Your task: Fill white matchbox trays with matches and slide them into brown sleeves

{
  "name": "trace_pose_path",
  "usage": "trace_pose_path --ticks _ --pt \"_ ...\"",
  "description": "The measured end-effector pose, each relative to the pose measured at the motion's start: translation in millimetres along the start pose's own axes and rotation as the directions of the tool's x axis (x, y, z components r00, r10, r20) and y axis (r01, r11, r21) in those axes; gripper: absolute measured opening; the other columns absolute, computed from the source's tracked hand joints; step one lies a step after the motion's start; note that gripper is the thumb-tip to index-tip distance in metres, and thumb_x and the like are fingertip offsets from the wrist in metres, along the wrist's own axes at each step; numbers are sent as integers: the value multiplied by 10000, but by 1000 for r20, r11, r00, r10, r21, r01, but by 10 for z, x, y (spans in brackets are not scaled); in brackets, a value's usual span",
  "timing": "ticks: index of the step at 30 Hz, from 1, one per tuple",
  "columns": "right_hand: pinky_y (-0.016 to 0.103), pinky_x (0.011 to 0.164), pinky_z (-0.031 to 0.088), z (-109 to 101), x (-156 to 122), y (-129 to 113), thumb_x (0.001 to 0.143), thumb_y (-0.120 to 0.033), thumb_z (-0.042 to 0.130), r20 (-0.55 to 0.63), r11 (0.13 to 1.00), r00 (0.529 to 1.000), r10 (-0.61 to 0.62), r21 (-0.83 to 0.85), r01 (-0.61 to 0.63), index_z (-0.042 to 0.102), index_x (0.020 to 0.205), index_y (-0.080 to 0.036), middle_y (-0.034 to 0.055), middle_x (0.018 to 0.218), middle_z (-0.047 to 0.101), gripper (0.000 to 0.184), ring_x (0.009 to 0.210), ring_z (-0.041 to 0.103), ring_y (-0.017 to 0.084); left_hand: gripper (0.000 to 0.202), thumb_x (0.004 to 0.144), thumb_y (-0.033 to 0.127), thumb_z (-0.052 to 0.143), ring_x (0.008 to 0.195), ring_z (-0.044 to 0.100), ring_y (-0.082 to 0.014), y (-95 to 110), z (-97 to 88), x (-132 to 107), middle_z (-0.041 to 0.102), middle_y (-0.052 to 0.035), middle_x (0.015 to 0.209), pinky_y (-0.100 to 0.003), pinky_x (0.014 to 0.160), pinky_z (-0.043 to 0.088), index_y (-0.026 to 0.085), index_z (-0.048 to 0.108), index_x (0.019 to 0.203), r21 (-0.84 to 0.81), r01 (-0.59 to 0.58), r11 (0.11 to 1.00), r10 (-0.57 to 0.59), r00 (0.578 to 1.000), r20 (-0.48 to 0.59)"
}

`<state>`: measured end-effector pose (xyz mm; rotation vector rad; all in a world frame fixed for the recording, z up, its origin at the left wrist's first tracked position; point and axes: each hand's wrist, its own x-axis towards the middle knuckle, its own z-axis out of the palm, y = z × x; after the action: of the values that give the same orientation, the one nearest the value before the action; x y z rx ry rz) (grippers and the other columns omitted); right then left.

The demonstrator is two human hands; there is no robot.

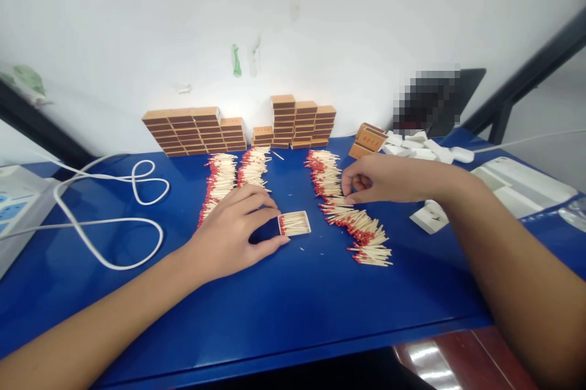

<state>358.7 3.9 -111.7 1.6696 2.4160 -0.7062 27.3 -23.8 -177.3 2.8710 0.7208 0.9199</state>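
A small white matchbox tray [295, 223] with red-tipped matches lying in it rests on the blue table. My left hand [235, 228] holds the tray's left end, thumb at the near side and forefinger at the far side. To the right, my right hand [379, 179] is closed in a pinch, its fingertips on the pale ends of matches in a long, bent row [332, 179]. Two more rows of matches, a left one [221, 179] and a middle one [254, 167], run away from me, partly covered by my left hand.
Stacked brown matchboxes [192, 130] stand against the wall, with a second stack [304, 124] beside them. A few tilted matchboxes [367, 140] and a heap of white trays [423, 147] are at the back right. A white cable [132, 219] loops across the left side.
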Motion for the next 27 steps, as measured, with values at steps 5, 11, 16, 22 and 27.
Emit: trace_pose_path --ticks 5,11,16,22,27 --pt "353 652 441 8 -7 -21 905 -346 670 33 1000 999 7 18 -8 734 914 -200 64 863 735 160 721 617 188 252 967 374 780 1138 686 -284 1 2 11 774 -104 1103 -486 1017 595 175 761 1120 6 -1 1000 1 1000 -4" --pt "329 629 449 15 19 -8 894 -425 695 2 1000 1000 -18 14 18 751 917 -205 73 873 740 228 722 632 190 245 967 374 779 1130 690 -286 2 4 10 777 -105 1098 -488 1008 596 180 763 1115 7 2 1000 -2 1000 -4" --pt "310 602 432 33 32 20 875 -422 700 29 999 999 -29 37 28 739 851 -236 32 812 731 191 678 626 181 246 960 369 786 1136 690 -286 0 4 8 773 -104 1104 -480 1015 591 184 762 1121 0 4 1000 -4 1000 -7" --pt "311 588 405 40 19 7 852 -384 710 4 998 999 -40 54 40 696 787 -237 10 742 696 162 635 586 168 242 971 374 775 1125 685 -279 4 -4 12 772 -102 1101 -479 1012 591 175 756 1108 5 1 1000 -1 1000 9" --pt "314 596 413 47 45 -22 841 -366 697 -14 996 998 -54 65 55 718 803 -232 12 747 698 140 644 591 168 227 973 376 771 1118 690 -276 10 -8 17 775 -99 1098 -477 1001 595 191 762 1105 1 8 1000 -8 1000 11"
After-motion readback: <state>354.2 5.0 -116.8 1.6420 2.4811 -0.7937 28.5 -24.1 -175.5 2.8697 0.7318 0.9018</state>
